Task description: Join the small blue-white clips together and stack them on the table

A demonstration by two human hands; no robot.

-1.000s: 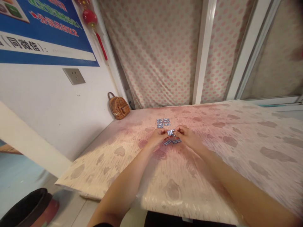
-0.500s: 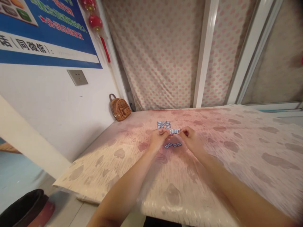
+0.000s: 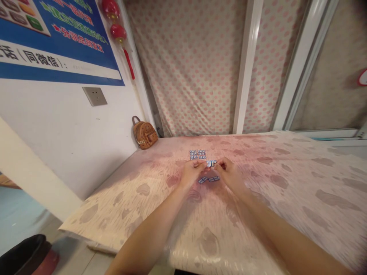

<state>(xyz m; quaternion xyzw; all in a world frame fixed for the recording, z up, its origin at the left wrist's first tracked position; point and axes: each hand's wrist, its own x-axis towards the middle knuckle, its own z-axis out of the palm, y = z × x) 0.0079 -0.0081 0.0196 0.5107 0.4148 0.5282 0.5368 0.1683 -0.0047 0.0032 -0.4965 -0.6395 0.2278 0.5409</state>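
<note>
My left hand [image 3: 195, 170] and my right hand [image 3: 228, 172] meet over the middle of the table, fingers pinched. Between them they hold a short row of small blue-and-white tile-like pieces [image 3: 211, 164], raised a little off the cloth; a yellowish patch shows among them. The left fingertips grip one end and the right fingertips the other. Just beyond the hands, more blue-and-white pieces [image 3: 197, 154] lie in neat rows in two groups. Several others [image 3: 209, 179] rest loosely on the near side, below the fingers. Markings on the pieces are too small to read.
A patterned plastic cloth covers the table [image 3: 134, 214]. At its far left corner, a small brown backpack [image 3: 145, 134] leans by the wall. Curtained windows [image 3: 195, 68] stand behind. A dark bin-like container [image 3: 28, 254] is on the floor at lower left.
The held row looks shorter between my fingertips, and my hands are slightly closer together. The camera view has tilted up a little. The rows on the table look unchanged.
</note>
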